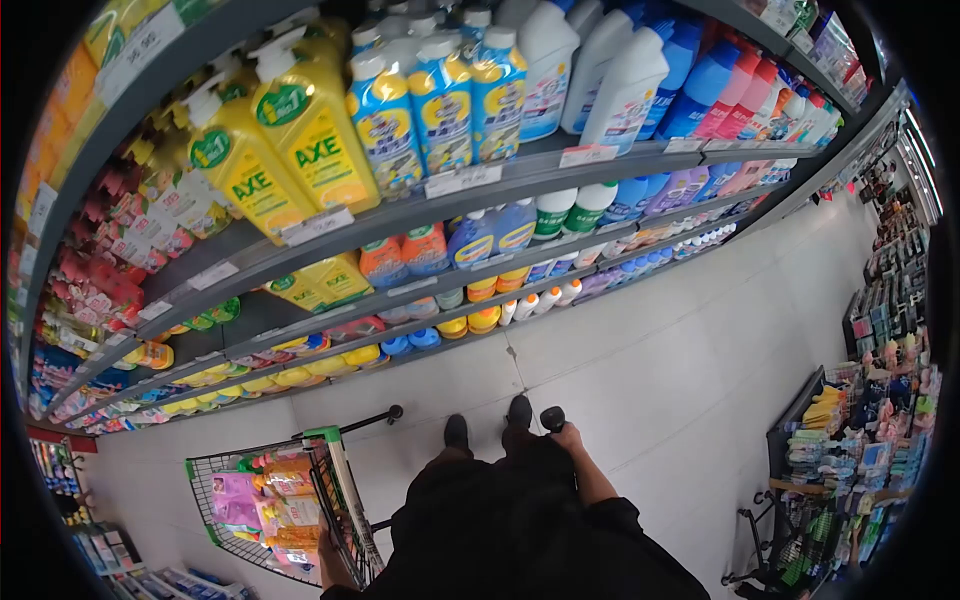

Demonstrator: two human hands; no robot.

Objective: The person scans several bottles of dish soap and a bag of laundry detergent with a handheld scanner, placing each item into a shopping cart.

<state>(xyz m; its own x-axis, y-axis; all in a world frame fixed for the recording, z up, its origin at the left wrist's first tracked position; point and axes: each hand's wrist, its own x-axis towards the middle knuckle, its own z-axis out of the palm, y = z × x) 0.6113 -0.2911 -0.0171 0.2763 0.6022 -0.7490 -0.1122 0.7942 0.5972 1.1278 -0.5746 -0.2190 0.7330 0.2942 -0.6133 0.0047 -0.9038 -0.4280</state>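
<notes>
My right hand (568, 438) is closed around a black handheld device (552, 419) with a rounded head, resembling a barcode scanner. It is held out over the floor, just right of my shoes. At lower left, my left hand (328, 552) grips the rear part of a wire shopping cart (205, 500), beside its handle (350, 490); the fingers are partly hidden. Inside the cart lie purple packs (236, 500) and orange bottles (290, 476), close to that hand.
A long shelf rack ahead carries yellow AXE pump bottles (316, 140), blue-and-yellow bottles (440, 105) and white jugs (625, 90), with price labels along its edges. Grey floor (660, 370) runs along the rack. Another loaded cart (790, 500) and hanging goods stand at right.
</notes>
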